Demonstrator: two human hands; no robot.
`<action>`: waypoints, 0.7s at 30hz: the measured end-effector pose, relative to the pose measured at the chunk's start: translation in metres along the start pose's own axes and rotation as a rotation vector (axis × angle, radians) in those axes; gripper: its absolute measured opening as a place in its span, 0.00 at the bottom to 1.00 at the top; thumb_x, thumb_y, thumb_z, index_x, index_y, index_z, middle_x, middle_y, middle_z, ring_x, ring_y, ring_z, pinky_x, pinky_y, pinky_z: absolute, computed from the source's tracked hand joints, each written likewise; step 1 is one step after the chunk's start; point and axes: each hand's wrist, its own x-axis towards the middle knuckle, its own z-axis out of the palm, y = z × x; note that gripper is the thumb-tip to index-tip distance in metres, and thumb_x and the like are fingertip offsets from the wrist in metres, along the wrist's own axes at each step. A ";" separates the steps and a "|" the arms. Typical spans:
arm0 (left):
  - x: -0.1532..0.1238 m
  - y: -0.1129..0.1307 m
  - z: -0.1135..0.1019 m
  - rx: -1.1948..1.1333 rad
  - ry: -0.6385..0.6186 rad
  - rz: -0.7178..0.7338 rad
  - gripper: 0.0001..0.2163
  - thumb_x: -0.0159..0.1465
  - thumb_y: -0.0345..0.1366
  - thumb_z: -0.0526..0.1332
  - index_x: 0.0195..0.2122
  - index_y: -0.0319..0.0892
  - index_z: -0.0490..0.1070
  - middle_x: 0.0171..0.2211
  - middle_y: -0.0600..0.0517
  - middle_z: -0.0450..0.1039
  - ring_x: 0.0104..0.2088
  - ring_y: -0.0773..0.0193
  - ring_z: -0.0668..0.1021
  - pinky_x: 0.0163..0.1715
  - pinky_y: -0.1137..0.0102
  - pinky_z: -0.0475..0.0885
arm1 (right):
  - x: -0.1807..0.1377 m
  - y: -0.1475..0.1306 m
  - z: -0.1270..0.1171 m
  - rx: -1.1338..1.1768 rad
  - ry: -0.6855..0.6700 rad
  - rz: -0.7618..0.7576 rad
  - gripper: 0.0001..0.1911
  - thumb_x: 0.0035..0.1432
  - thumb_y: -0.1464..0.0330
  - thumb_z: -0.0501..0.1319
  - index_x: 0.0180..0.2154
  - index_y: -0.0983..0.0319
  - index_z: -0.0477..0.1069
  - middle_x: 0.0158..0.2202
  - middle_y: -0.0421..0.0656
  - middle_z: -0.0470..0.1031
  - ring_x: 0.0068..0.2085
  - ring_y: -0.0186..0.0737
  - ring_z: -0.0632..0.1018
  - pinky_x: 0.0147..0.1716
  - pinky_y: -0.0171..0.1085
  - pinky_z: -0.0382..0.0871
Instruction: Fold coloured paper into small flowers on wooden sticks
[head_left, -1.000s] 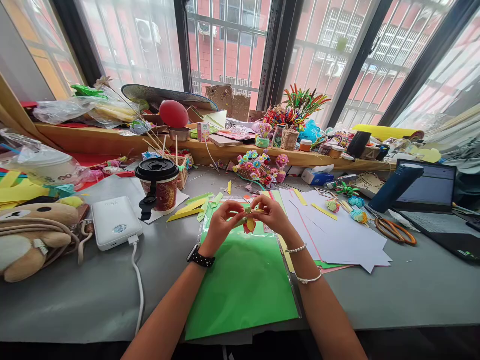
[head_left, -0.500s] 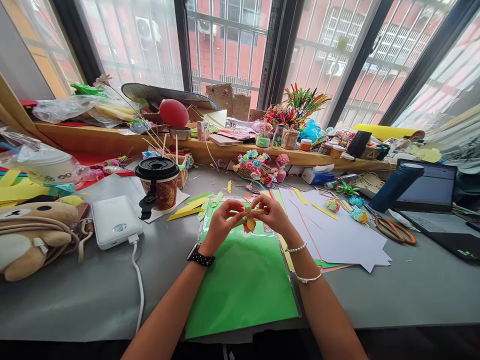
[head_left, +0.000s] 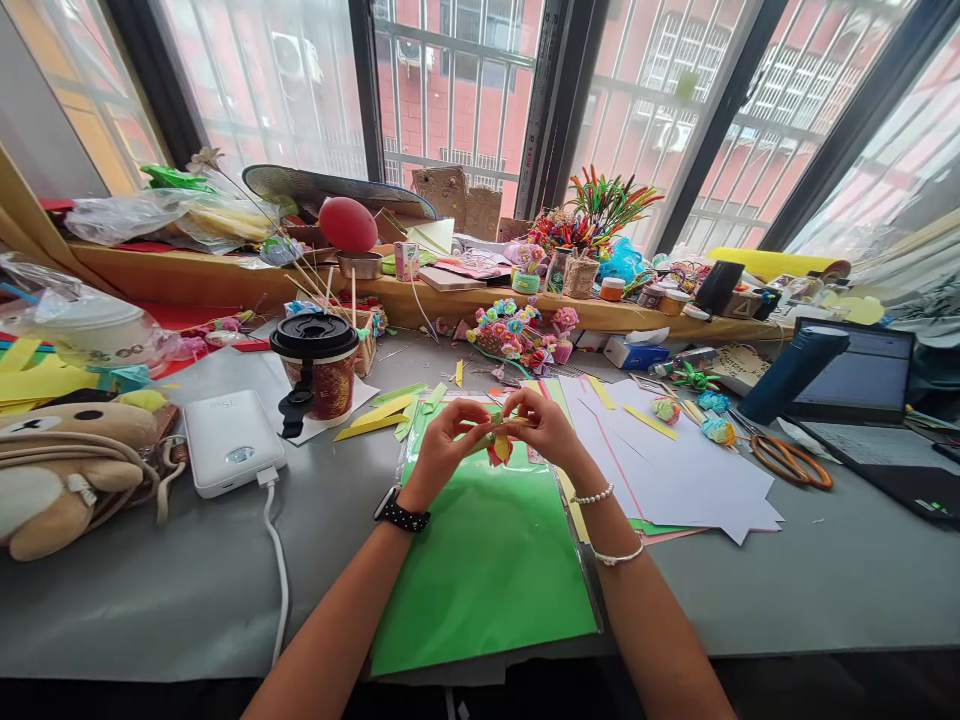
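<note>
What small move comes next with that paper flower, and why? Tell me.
Probably fold the yellow strip tighter around the paper flower. Both the left hand and the right hand pinch it above the green sheet, and the strip's end hangs loose.

Largely hidden between the fingertips of left hand [head_left: 444, 443] and right hand [head_left: 550, 428]: small paper piece [head_left: 499, 446], perhaps a flower, too small to tell. Cut off at right edge: laptop [head_left: 870, 385]. Cropped at left edge: plush bear [head_left: 56, 470].
</note>
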 end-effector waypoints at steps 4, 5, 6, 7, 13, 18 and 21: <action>0.000 -0.001 0.000 -0.002 -0.004 0.002 0.09 0.50 0.37 0.64 0.30 0.40 0.67 0.30 0.52 0.69 0.32 0.67 0.73 0.33 0.73 0.70 | 0.000 0.000 0.000 -0.001 0.001 0.000 0.14 0.45 0.60 0.62 0.28 0.62 0.63 0.21 0.33 0.57 0.20 0.26 0.56 0.19 0.29 0.50; 0.000 -0.001 -0.001 0.000 -0.008 0.000 0.09 0.50 0.37 0.63 0.30 0.40 0.67 0.30 0.52 0.69 0.32 0.66 0.73 0.33 0.72 0.70 | 0.000 0.000 0.000 -0.005 0.001 0.002 0.14 0.46 0.60 0.62 0.28 0.62 0.63 0.21 0.34 0.57 0.20 0.26 0.56 0.19 0.29 0.50; 0.000 -0.001 -0.001 0.003 -0.013 -0.005 0.10 0.50 0.37 0.63 0.30 0.39 0.67 0.30 0.52 0.69 0.32 0.66 0.73 0.33 0.72 0.70 | 0.000 0.000 0.000 -0.008 0.001 0.004 0.14 0.46 0.60 0.62 0.28 0.62 0.63 0.21 0.34 0.57 0.20 0.26 0.56 0.19 0.29 0.50; 0.000 -0.002 -0.001 0.007 -0.017 -0.010 0.10 0.50 0.38 0.63 0.30 0.39 0.67 0.30 0.52 0.69 0.32 0.66 0.73 0.33 0.72 0.70 | 0.000 0.000 0.000 -0.010 0.000 0.006 0.14 0.46 0.59 0.62 0.28 0.62 0.63 0.21 0.33 0.57 0.20 0.26 0.56 0.19 0.29 0.50; 0.001 -0.002 -0.003 0.077 -0.063 0.027 0.08 0.51 0.38 0.62 0.28 0.39 0.69 0.30 0.52 0.67 0.31 0.67 0.72 0.33 0.72 0.70 | 0.000 0.001 0.000 -0.018 0.002 0.008 0.14 0.45 0.60 0.63 0.27 0.62 0.63 0.21 0.34 0.57 0.21 0.27 0.56 0.19 0.30 0.50; 0.002 0.000 -0.004 0.082 -0.092 0.044 0.07 0.52 0.37 0.62 0.28 0.39 0.68 0.30 0.52 0.66 0.32 0.67 0.72 0.32 0.73 0.70 | 0.000 -0.001 -0.001 -0.011 0.009 0.025 0.14 0.44 0.60 0.63 0.27 0.62 0.64 0.21 0.34 0.58 0.21 0.26 0.56 0.19 0.30 0.50; 0.002 0.001 -0.005 0.063 -0.104 0.031 0.07 0.52 0.37 0.62 0.27 0.38 0.68 0.29 0.52 0.66 0.31 0.68 0.71 0.33 0.73 0.69 | 0.000 -0.003 -0.004 0.004 -0.024 0.046 0.14 0.44 0.59 0.63 0.27 0.62 0.65 0.21 0.35 0.60 0.21 0.26 0.58 0.20 0.30 0.53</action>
